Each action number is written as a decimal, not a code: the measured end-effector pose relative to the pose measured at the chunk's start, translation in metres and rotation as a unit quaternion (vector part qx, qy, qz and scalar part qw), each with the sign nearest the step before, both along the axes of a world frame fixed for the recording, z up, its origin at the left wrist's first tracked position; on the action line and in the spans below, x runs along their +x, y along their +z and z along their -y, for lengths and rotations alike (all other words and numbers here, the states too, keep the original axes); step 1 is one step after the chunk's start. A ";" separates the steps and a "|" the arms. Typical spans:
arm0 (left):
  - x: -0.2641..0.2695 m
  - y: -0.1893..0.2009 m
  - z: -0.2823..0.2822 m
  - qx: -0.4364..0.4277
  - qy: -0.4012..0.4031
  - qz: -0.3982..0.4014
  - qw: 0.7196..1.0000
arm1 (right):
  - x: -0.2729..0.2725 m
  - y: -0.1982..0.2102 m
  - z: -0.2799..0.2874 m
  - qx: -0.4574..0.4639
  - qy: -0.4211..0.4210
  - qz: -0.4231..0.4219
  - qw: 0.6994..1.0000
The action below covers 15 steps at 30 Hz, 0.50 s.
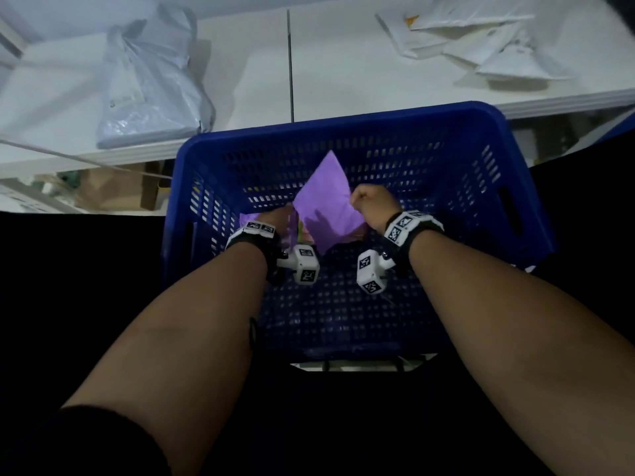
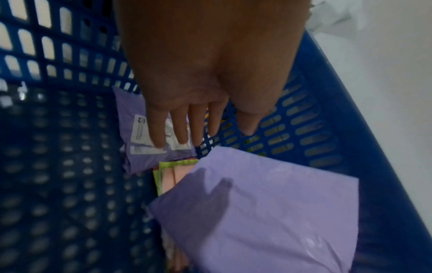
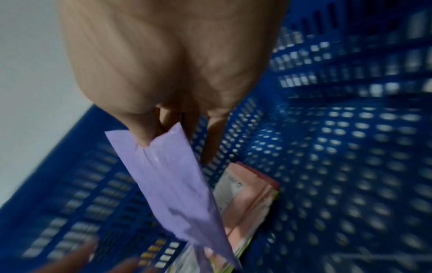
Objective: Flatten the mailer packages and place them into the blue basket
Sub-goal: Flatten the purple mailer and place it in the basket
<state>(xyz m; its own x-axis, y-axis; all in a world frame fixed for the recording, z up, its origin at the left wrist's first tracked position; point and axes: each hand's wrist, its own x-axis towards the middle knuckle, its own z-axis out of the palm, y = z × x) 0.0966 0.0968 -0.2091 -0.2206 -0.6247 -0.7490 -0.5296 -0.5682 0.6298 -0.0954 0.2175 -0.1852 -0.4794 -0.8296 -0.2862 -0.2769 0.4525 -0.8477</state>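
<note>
Both hands are down inside the blue basket point(image 1: 343, 121). My right hand point(image 1: 369, 204) pinches the top corner of a flat purple mailer point(image 1: 326, 207), thumb on its edge point(image 3: 163, 166). The mailer hangs tilted over a pink and green package point(image 3: 247, 201) on the basket floor. My left hand point(image 1: 278, 216) has straight, spread fingers point(image 2: 184, 127) held above a second purple mailer with a white label point(image 2: 149, 140), left of the hanging mailer point(image 2: 268, 212). Whether those fingers touch the labelled mailer is unclear.
The basket point(image 2: 350, 129) stands in front of a white table point(image 1: 343, 63). A grey plastic bag point(image 1: 151, 87) lies on the table at the left. Several white mailers point(image 1: 481, 42) are piled at the table's far right.
</note>
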 end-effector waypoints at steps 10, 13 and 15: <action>0.022 0.013 0.024 0.101 0.138 -0.140 0.975 | 0.040 0.001 -0.006 -0.010 0.375 -0.413 0.830; 0.030 -0.005 0.032 0.049 -0.014 -0.019 0.998 | 0.036 -0.004 -0.016 -0.055 0.399 -0.448 0.798; 0.030 0.007 0.019 -0.003 -0.067 0.019 0.998 | 0.036 -0.005 -0.016 -0.092 0.368 -0.408 0.830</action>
<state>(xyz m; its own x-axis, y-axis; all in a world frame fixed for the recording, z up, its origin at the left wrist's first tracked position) 0.1268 0.0782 -0.2020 -0.2749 -0.5952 -0.7551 -0.6238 -0.4872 0.6111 -0.0590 0.2333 -0.1907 0.2051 -0.9775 0.0497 -0.9372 -0.2108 -0.2779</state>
